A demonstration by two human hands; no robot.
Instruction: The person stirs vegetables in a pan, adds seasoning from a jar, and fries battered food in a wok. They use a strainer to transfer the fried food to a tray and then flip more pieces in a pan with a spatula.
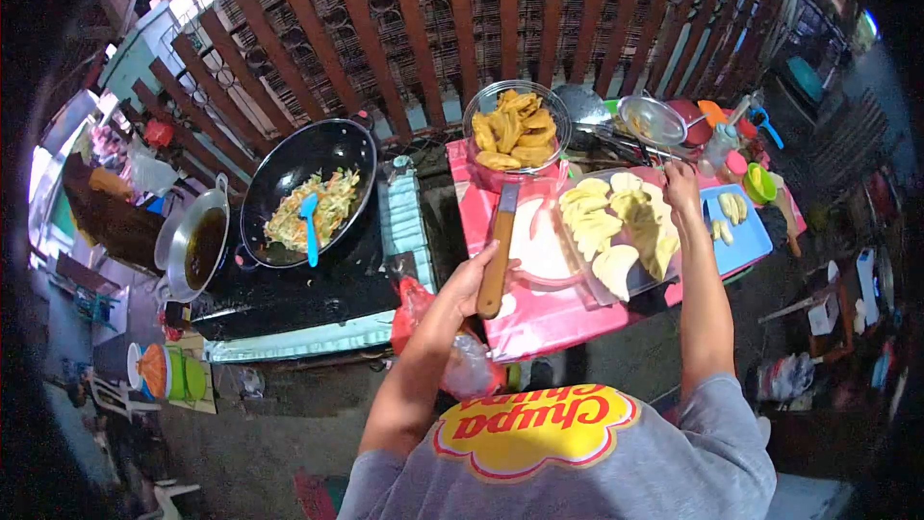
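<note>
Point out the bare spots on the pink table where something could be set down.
The near edge of the pink table, below the knife in the left hand, shows bare. The white board looks mostly free. Crowded: the tray of slices under the right hand, and the back by the bowl.

One head-worn camera looks steeply down from above onto the pink table (539, 323) and stove (289, 289).

We see a pink surface (539, 323) carrying a tray (616, 274) of pale slices at its centre, a glass bowl (517, 125) at twelve o'clock, a blue board (736, 231) at three o'clock.
</note>
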